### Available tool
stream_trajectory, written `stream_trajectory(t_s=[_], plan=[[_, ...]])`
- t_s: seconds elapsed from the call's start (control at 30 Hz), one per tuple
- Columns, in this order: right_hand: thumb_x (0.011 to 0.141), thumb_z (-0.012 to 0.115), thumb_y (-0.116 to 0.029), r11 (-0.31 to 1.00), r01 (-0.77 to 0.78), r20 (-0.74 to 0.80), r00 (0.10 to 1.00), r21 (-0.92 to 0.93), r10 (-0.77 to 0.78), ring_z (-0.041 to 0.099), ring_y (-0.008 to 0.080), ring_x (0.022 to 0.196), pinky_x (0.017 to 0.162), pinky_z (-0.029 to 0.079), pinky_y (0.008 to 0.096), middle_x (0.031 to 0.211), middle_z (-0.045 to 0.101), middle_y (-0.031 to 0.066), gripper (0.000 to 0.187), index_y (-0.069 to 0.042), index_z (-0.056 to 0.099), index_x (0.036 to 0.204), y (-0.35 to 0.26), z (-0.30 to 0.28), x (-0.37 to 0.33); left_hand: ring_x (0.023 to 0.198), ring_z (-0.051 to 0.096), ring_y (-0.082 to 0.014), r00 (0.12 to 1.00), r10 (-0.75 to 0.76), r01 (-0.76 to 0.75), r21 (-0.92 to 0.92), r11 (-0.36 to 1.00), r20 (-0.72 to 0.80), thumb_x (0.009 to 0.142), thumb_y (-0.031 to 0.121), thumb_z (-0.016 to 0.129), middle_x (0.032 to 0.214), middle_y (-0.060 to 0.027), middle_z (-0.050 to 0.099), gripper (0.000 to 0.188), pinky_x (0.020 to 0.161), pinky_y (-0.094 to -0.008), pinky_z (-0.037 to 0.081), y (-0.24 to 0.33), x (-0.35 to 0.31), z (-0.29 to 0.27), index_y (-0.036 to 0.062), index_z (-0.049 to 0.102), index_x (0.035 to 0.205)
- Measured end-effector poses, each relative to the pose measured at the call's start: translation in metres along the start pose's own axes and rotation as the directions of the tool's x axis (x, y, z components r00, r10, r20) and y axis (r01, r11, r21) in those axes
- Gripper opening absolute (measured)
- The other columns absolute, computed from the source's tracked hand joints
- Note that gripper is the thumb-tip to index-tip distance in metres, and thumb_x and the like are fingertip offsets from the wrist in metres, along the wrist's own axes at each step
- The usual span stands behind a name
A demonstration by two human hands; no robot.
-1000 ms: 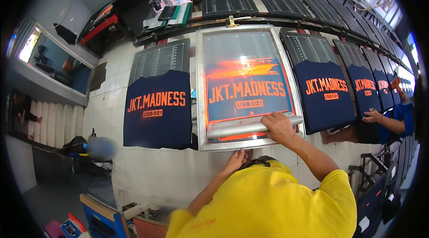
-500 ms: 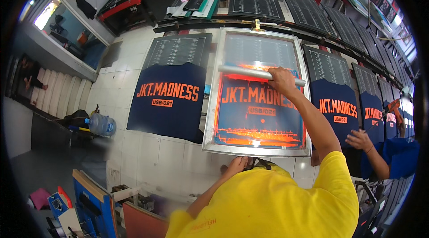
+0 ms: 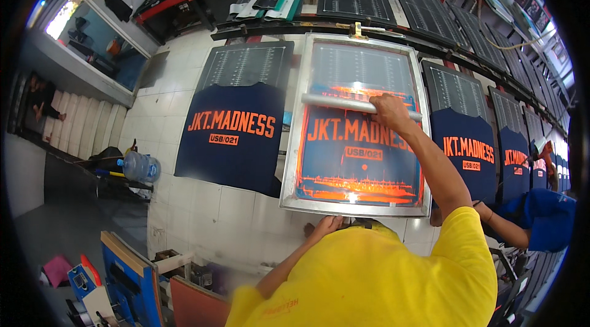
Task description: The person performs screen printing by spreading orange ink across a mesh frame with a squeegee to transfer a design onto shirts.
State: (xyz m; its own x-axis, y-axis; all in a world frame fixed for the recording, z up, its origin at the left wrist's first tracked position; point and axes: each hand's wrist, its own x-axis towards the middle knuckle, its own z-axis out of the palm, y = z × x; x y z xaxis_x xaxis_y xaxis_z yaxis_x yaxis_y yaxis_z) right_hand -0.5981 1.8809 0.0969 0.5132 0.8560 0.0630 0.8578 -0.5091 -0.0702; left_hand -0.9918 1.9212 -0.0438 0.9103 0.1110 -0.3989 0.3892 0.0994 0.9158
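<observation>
Right hand [image 3: 393, 111] on the squeegee [image 3: 338, 102]

Head view: The right hand's fingers wrap the silver squeegee, which lies across the upper half of the screen [image 3: 356, 211], right of its middle. Orange ink [image 3: 362, 192] streaks the mesh near the frame's lower edge, with more beside the squeegee. The left hand [image 3: 328, 225] is just below that edge, fingers curled; whether they grasp anything I cannot tell. Printed navy shirts lie on boards either side, one at left [image 3: 230, 161], one at right [image 3: 458, 133]. A blue-sleeved co-worker [image 3: 550, 219] is farther right.
</observation>
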Motion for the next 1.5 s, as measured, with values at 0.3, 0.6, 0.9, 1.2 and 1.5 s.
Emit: stream_trajectory(t_s=[0.3, 0.6, 0.9, 1.2, 1.5], plan=[[0.068, 0.077, -0.016, 0.980, 0.195, -0.054, 0.980, 0.046, -0.192, 0.065, 0.0285, 0.084, 0.073, 0.053, 0.0427, 0.083, 0.067, 0.0074, 0.021, -0.010, 0.064, 0.084, -0.036, -0.001, -0.079, 0.063, 0.038, -0.0110, 1.000, 0.020, -0.020, -0.085, 0.996, -0.004, 0.105, 0.038, 0.043, 0.067, 0.0026, 0.041, 0.043, 0.058, -0.0308, 0.035, 0.000, 0.002, 0.001, 0.0080, 0.047, 0.075], [0.068, 0.080, -0.021, 0.972, 0.220, -0.008, 0.975, 0.087, -0.220, 0.063, 0.0257, 0.081, 0.071, 0.053, 0.0423, 0.081, 0.064, 0.0049, 0.024, -0.012, 0.064, 0.084, -0.066, -0.011, -0.165, 0.069, 0.050, -0.0152, 0.999, -0.010, 0.016, -0.104, 0.994, 0.054, 0.106, 0.035, 0.047, 0.075, -0.0036, 0.055, 0.039, 0.067, -0.0317, 0.044, -0.033, 0.011, -0.004, 0.0006, 0.058, 0.090], [0.073, 0.076, -0.021, 0.996, 0.014, -0.224, 0.975, 0.084, 0.005, 0.066, 0.0316, 0.080, 0.070, 0.052, 0.0467, 0.079, 0.067, 0.0097, 0.020, -0.015, 0.067, 0.089, 0.014, -0.005, -0.091, 0.069, 0.048, -0.0141, 0.997, -0.060, 0.066, -0.140, 0.988, 0.051, 0.105, 0.035, 0.049, 0.074, -0.0021, 0.054, 0.040, 0.067, -0.0312, 0.044, -0.029, 0.007, -0.006, -0.0008, 0.058, 0.089], [0.071, 0.070, -0.017, 0.999, -0.043, -0.152, 0.987, 0.024, 0.046, 0.067, 0.0336, 0.086, 0.073, 0.053, 0.0470, 0.086, 0.070, 0.0107, 0.025, -0.011, 0.065, 0.095, 0.069, 0.008, -0.007, 0.070, 0.054, -0.0154, 0.991, -0.133, 0.133, -0.028, 0.991, -0.023, 0.105, 0.038, 0.048, 0.075, -0.0045, 0.058, 0.042, 0.068, -0.0325, 0.046, -0.033, 0.002, -0.006, -0.0007, 0.060, 0.092], [0.074, 0.071, -0.025, 0.993, -0.021, -0.001, 1.000, 0.112, 0.021, 0.068, 0.0318, 0.078, 0.070, 0.053, 0.0471, 0.081, 0.070, 0.0082, 0.017, -0.014, 0.067, 0.086, 0.044, -0.008, -0.032, 0.064, 0.043, -0.0088, 0.996, -0.076, 0.068, -0.123, 0.990, -0.055, 0.105, 0.033, 0.046, 0.068, 0.0028, 0.046, 0.040, 0.059, -0.0276, 0.038, 0.008, -0.007, 0.002, 0.0072, 0.053, 0.076]])
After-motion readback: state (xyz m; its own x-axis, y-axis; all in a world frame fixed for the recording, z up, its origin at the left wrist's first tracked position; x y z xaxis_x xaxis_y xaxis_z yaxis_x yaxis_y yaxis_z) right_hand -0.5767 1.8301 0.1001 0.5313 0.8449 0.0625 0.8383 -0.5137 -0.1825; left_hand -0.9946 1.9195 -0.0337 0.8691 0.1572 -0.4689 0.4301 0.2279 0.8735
